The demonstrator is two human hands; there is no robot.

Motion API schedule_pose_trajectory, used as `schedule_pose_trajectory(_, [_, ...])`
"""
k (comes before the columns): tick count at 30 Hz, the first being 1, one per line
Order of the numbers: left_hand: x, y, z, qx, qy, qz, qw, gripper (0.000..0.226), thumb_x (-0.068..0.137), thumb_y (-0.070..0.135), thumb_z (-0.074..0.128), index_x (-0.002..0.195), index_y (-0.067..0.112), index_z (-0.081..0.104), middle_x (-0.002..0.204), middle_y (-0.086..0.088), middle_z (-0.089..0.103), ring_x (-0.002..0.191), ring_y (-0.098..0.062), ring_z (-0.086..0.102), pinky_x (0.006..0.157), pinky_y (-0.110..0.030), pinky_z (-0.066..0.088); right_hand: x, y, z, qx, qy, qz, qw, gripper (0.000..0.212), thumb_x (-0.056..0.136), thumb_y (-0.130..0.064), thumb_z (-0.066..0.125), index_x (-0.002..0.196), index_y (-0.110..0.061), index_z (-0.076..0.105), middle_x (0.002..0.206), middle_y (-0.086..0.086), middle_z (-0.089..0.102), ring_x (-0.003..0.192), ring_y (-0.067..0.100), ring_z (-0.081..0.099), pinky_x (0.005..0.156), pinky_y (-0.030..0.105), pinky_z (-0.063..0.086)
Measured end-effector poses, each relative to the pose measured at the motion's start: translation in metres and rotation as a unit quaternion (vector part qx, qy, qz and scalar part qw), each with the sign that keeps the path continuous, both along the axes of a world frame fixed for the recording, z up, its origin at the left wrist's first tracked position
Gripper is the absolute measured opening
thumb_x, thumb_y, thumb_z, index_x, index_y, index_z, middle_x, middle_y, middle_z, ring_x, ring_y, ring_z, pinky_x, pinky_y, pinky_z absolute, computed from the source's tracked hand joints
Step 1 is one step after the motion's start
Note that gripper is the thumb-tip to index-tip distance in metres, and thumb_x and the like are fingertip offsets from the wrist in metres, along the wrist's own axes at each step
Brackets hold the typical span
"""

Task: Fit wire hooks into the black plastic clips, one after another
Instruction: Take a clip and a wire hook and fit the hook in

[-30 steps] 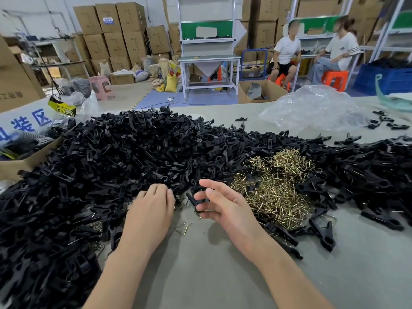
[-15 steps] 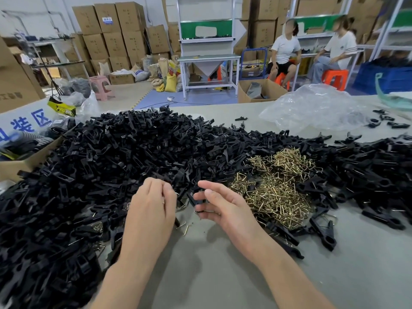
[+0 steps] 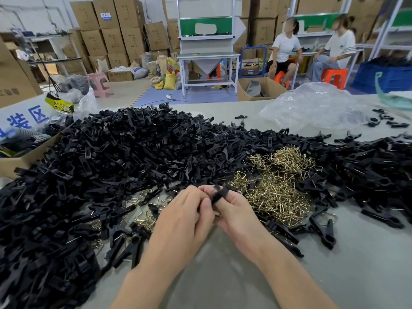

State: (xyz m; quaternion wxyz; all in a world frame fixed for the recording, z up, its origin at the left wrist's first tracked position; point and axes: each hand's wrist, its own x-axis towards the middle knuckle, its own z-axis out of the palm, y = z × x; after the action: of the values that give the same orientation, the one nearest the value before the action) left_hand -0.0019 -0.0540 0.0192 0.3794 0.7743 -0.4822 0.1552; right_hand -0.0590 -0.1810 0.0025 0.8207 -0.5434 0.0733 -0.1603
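Clip pinched between my left hand and right hand; holding it steady and square should let one of the wire hooks seat cleanly.

I'm looking out over a factory floor here, a small hand-assembly and packing workshop. Brown cardboard cartons are stacked high along the back wall. The grey bench in front of me is buried under a bulk heap of black plastic clips, with a loose pile of brass-coloured wire hooks in it. Beyond that there's a white steel workstation, filled sacks on the floor, a blue crate, and two people seated on orange stools by more shelving
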Motion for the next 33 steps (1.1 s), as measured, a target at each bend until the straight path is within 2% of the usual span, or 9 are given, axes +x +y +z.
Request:
schedule_pose_trajectory(3, [-0.001,0.002,0.003,-0.072,0.108,0.038,0.991,0.030,0.103,0.052,0.033,0.090,0.034,0.053,0.083,0.022,0.063,0.073,0.005,0.059,0.061,-0.011,0.041,-0.001,-0.005,0.001,0.037,-0.025,-0.040,0.998,0.025,0.098,-0.027,0.061,0.110,-0.010,0.075,0.109,0.016,0.074,0.103,0.030,0.072,0.090,0.040,0.060])
schedule_pose_trajectory(6, [0.003,0.001,0.005,-0.113,0.197,0.072,0.971,0.029,0.093,0.059,0.040,0.085,0.037,0.056,0.084,0.029,0.068,0.072,0.000,0.064,0.060,-0.010,0.043,-0.002,-0.008,0.002,0.082,-0.039,-0.049,0.995,0.033,0.093,-0.026,0.060,0.120,-0.009,0.068,0.105,0.012,0.073,0.097,0.025,0.072,0.084,0.034,0.060])
schedule_pose_trajectory(10, [0.004,-0.001,-0.001,-0.131,0.280,0.049,0.950,0.009,0.098,0.037,0.058,0.090,0.033,0.057,0.087,0.021,0.073,0.077,-0.001,0.067,0.067,-0.012,0.047,-0.003,-0.007,0.005,0.099,-0.027,-0.049,0.994,0.028,0.105,-0.012,0.049,0.132,-0.012,0.055,0.114,0.014,0.074,0.097,0.023,0.073,0.082,0.033,0.060])
schedule_pose_trajectory(13, [0.004,-0.004,0.000,-0.141,0.303,0.037,0.942,0.014,0.096,0.024,0.064,0.099,0.035,0.056,0.088,0.024,0.068,0.076,-0.002,0.064,0.067,-0.011,0.046,-0.002,-0.007,0.007,0.114,-0.022,-0.049,0.992,0.031,0.103,-0.004,0.051,0.133,-0.012,0.056,0.119,0.015,0.071,0.096,0.021,0.073,0.084,0.034,0.060])
schedule_pose_trajectory(16, [0.006,-0.004,-0.001,-0.126,0.300,0.026,0.945,0.023,0.097,0.022,0.062,0.109,0.041,0.058,0.093,0.015,0.064,0.084,-0.002,0.064,0.071,-0.012,0.046,-0.002,-0.008,0.007,0.107,-0.016,-0.046,0.993,0.036,0.101,0.003,0.053,0.130,-0.016,0.061,0.110,0.013,0.063,0.095,0.018,0.074,0.081,0.030,0.060])
schedule_pose_trajectory(19, [0.005,-0.004,-0.004,-0.103,0.247,0.028,0.963,0.026,0.098,0.020,0.061,0.107,0.045,0.060,0.103,0.015,0.061,0.096,-0.002,0.061,0.078,-0.012,0.046,-0.002,-0.005,0.007,0.094,-0.007,-0.033,0.995,0.040,0.099,0.004,0.055,0.132,-0.018,0.060,0.103,0.007,0.072,0.102,0.021,0.073,0.084,0.031,0.060])
schedule_pose_trajectory(25, [0.006,-0.003,-0.007,-0.107,0.191,0.039,0.975,0.028,0.097,0.016,0.062,0.110,0.041,0.065,0.102,0.019,0.055,0.092,-0.005,0.061,0.073,-0.009,0.046,-0.004,-0.005,0.009,0.065,0.005,-0.038,0.997,0.037,0.094,0.001,0.063,0.127,-0.015,0.067,0.104,0.011,0.069,0.103,0.024,0.072,0.089,0.036,0.060])
schedule_pose_trajectory(28, [0.006,-0.003,-0.006,-0.111,0.179,0.043,0.977,0.027,0.097,0.017,0.061,0.111,0.041,0.065,0.102,0.019,0.053,0.092,-0.006,0.061,0.072,-0.008,0.045,-0.004,-0.005,0.009,0.050,0.006,-0.033,0.998,0.039,0.093,0.000,0.066,0.129,-0.014,0.067,0.111,0.018,0.067,0.106,0.027,0.071,0.092,0.039,0.059])
schedule_pose_trajectory(33, [0.008,-0.001,-0.006,-0.115,0.169,0.051,0.978,0.026,0.097,0.016,0.061,0.111,0.037,0.067,0.102,0.019,0.052,0.089,-0.005,0.062,0.070,-0.008,0.045,-0.005,-0.005,0.010,0.041,-0.006,-0.028,0.999,0.041,0.091,-0.001,0.066,0.131,-0.012,0.065,0.115,0.022,0.070,0.102,0.027,0.072,0.087,0.035,0.059])
